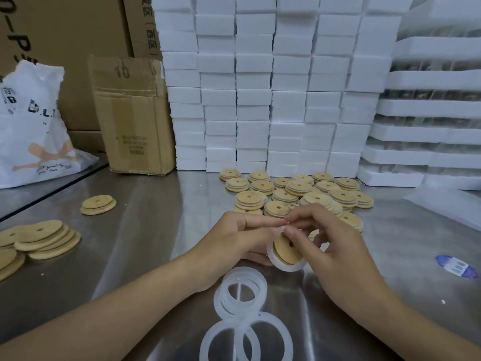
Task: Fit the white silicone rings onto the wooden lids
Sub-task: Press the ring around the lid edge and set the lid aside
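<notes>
Over steel table, left hand grips a wooden lid while right hand pinches its white ring

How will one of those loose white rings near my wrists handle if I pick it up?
Probably floppy: the loose rings look thin and flat, and the ring being fitted bends around the lid. Likely light. They overlap on the steel table, so neighbours may drag along.

A steel table bears heaped wooden lids, loose white silicone rings, a cardboard box and stacked foam blocks.
</notes>
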